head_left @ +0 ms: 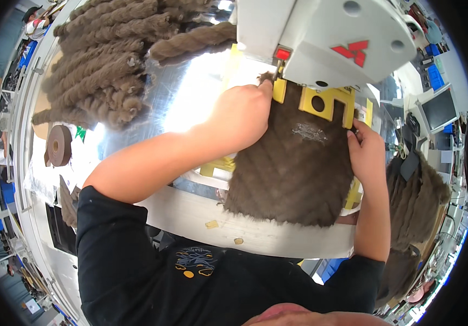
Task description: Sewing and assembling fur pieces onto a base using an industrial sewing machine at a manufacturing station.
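In the head view we see a white machine head (pixel 332 46) standing over the work, its yellow guide plate (pixel 315 103) close above the upper part of the brown fur panel (pixel 293 174). Twisted fur strips (pixel 109 60) crowd the upper left, with a brown tape roll (pixel 59 145) below them; more fur pieces (pixel 416 201) hang at the right. Shiny metal tabletop (pixel 163 98) stretches between the strips and our left forearm, and the panel's frayed lower edge lies over the pale front rim (pixel 261 239). Our left hand (pixel 245 117) reaches across, fingers bunched at the panel's upper left edge; our right hand (pixel 365 149) comes up along its right edge, thumb and forefinger slightly apart beside the guide plate. We cannot tell whether either pinches the fur.
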Demonstrator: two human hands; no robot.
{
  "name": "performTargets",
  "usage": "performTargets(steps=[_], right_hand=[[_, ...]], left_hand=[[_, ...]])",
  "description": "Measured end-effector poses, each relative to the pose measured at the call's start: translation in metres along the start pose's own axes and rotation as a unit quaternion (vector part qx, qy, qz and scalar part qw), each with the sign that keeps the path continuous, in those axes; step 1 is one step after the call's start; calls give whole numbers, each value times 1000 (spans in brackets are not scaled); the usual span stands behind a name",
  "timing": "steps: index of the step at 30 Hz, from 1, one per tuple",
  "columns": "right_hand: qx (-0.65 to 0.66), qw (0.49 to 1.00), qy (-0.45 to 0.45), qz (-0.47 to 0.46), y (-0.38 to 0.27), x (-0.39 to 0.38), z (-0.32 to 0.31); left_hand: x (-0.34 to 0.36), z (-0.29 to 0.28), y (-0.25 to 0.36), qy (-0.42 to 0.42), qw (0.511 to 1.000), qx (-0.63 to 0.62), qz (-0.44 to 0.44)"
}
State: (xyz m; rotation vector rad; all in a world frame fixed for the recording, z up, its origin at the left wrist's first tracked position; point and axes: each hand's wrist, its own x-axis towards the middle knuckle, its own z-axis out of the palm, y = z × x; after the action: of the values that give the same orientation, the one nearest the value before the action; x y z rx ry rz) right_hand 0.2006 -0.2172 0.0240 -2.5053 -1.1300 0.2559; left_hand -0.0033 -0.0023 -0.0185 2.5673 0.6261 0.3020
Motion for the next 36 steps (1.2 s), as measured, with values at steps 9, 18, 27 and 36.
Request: performTargets(steps=[9, 18, 27, 36], right_hand=[[52, 997, 27, 41, 9, 3, 9], [-46, 999, 9, -23, 8, 0, 14], [-64, 995, 52, -58, 17, -11, 13], [-10, 1000, -27, 10, -1, 5, 2]], left_hand=[[13, -16, 6, -40, 997, -11, -58], [1, -4, -6, -42, 993, 100, 37], [3, 3, -6, 11, 985, 97, 140], [5, -3, -10, -2, 998, 36, 54]])
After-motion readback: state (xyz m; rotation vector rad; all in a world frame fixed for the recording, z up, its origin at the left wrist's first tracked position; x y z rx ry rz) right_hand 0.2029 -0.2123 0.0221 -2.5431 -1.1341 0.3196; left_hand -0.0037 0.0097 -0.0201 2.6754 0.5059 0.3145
